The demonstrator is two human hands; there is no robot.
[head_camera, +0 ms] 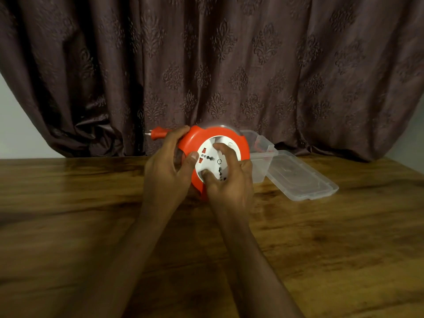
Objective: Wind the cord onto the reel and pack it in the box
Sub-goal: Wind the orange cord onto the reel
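An orange round cord reel (238,143) with a white socket face (207,157) is held tilted above the wooden table (91,214). My left hand (167,171) grips its left rim, thumb on the white face. My right hand (229,180) has its fingers curled on the white centre disc. The orange plug (159,133) sticks out to the left behind the reel, and no loose cord is visible. A clear plastic box (261,152) stands just behind and right of the reel. Its clear lid (300,177) lies flat on the table beside it.
A dark patterned curtain (229,65) hangs right behind the table's far edge. Bare wood stretches left and in front of my arms. A pale wall (13,134) shows at far left.
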